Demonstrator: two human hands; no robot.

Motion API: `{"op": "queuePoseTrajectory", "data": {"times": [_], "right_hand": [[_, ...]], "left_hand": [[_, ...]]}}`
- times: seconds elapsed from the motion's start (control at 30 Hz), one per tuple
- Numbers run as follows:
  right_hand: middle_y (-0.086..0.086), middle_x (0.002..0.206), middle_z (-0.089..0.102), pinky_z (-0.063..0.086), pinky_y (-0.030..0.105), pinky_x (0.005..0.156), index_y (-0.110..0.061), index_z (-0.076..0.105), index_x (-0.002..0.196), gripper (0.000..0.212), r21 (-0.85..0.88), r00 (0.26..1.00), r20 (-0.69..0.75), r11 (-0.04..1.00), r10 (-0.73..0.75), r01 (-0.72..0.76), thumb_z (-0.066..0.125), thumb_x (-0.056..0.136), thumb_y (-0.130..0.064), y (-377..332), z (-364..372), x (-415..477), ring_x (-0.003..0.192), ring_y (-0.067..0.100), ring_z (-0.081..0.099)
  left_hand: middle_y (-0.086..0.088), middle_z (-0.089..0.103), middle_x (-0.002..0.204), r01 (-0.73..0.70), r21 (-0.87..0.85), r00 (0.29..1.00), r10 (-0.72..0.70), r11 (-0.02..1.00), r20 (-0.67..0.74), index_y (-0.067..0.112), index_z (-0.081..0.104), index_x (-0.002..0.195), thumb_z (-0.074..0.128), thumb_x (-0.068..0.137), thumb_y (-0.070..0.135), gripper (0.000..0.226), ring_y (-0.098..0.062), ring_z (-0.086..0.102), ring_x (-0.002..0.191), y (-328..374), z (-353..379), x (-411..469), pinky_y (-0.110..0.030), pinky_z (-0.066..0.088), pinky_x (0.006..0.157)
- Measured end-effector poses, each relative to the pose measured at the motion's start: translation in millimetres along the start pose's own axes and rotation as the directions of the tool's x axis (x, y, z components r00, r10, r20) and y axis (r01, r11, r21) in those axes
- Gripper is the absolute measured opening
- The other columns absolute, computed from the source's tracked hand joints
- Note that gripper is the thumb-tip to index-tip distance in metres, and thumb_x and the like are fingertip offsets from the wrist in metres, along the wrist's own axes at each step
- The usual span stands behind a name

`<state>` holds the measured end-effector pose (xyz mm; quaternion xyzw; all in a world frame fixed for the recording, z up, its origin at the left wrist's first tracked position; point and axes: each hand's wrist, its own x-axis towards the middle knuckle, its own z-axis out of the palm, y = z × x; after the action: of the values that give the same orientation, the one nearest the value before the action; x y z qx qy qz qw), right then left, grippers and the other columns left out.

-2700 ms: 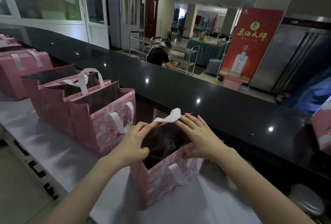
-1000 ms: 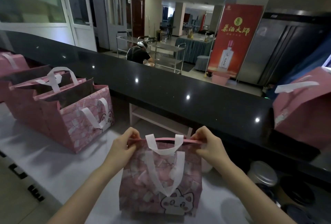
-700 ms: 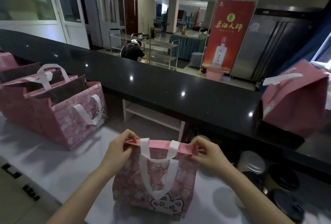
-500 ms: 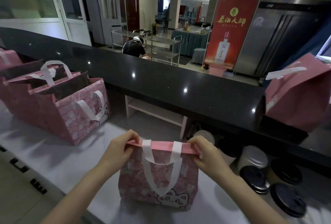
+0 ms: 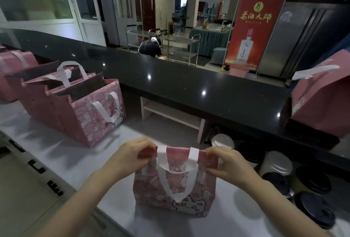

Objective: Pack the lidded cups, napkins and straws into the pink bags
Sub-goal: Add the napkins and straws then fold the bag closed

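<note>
your left hand point(image 5: 130, 153) pinches the left end of the folded top edge of the cat-print pink bag point(image 5: 174, 185), and your right hand point(image 5: 225, 163) pinches the right end of the same edge. the hands are apart with the bag's top between them, fingers curled over the fold. the bag stands upright on the white worktop point(image 5: 75, 153), near its front edge, with the mouth pressed flat and closed. its white handle point(image 5: 176, 180) hangs down the front face above a cartoon cat. the contents are hidden. lidded cups point(image 5: 276, 163) stand just right of the bag toward the worktop's right end, the pale-lidded ones nearer the back edge. the black-lidded cups point(image 5: 314, 210) are nearer the front right corner. toward the left end of the worktop sits a cluster of open pink bags point(image 5: 91, 109), touching one another, mouths wide, one handle standing up. a flat-topped pink bag point(image 5: 13, 70) is at the far left edge. behind the worktop runs a raised black counter point(image 5: 208, 89), glossy with light spots. on its right end sits a tilted pink bag point(image 5: 320, 100) with a folded top. beyond the counter are a red banner point(image 5: 253, 24), and a person point(image 5: 149, 50) low beside a steel trolley point(image 5: 181, 47).
</note>
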<state>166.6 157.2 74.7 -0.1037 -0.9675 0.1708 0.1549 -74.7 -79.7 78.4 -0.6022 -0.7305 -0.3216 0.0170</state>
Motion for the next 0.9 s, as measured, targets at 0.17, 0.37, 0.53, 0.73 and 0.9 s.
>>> {"op": "queuePoseTrajectory", "data": {"times": [0.17,0.37,0.53,0.73,0.9], "right_hand": [[-0.017,0.092,0.063,0.054,0.026,0.071,-0.031,0.058,0.098,0.026,-0.017,0.999,-0.008,0.999,0.048,-0.048,0.074,0.078,-0.034,-1.6,6.8,1.1,0.084,0.002,0.059],[-0.01,0.082,0.065,0.055,0.032,0.068,-0.022,0.062,0.087,0.019,0.046,0.985,-0.096,0.989,0.142,-0.138,0.077,0.077,-0.022,-2.9,5.3,16.3,0.076,0.007,0.061],[-0.017,0.086,0.066,0.055,0.018,0.072,-0.04,0.055,0.083,0.022,0.2,0.977,0.05,0.956,0.208,-0.214,0.074,0.081,-0.028,0.5,-13.7,22.2,0.085,-0.007,0.062],[-0.016,0.086,0.066,0.052,0.012,0.073,-0.03,0.067,0.096,0.019,0.141,0.981,0.064,0.971,0.183,-0.19,0.074,0.082,-0.019,-5.0,-12.4,24.6,0.083,-0.004,0.063],[-0.006,0.081,0.07,0.055,0.018,0.07,-0.016,0.074,0.086,0.008,0.077,0.987,-0.056,0.986,0.152,-0.148,0.071,0.083,-0.009,-7.7,-7.8,27.6,0.075,0.004,0.064]], "left_hand": [[0.012,0.066,0.08,0.124,-0.03,0.989,-0.126,0.992,-0.073,0.013,0.071,0.083,0.069,0.075,-0.01,0.025,0.009,0.056,0.076,3.6,8.9,4.7,-0.005,0.04,0.069],[0.006,0.063,0.072,0.293,-0.058,0.933,-0.298,0.954,-0.2,0.014,0.058,0.08,0.07,0.076,-0.005,0.024,-0.009,0.06,0.068,7.3,24.5,14.7,-0.029,0.052,0.063],[0.01,0.062,0.081,0.229,-0.113,0.965,-0.241,0.967,-0.1,0.021,0.064,0.099,0.067,0.078,-0.004,0.033,-0.005,0.062,0.076,13.7,22.2,15.2,-0.023,0.054,0.071],[0.01,0.061,0.087,0.159,-0.017,0.987,-0.159,0.987,-0.012,0.02,0.076,0.089,0.075,0.077,0.008,0.018,-0.01,0.058,0.08,20.7,20.2,23.2,-0.024,0.048,0.07],[0.011,0.059,0.075,0.152,-0.042,0.978,-0.156,0.987,-0.141,0.012,0.076,0.079,0.076,0.07,-0.007,0.021,-0.013,0.058,0.068,26.4,31.1,25.3,-0.026,0.045,0.062]]}}
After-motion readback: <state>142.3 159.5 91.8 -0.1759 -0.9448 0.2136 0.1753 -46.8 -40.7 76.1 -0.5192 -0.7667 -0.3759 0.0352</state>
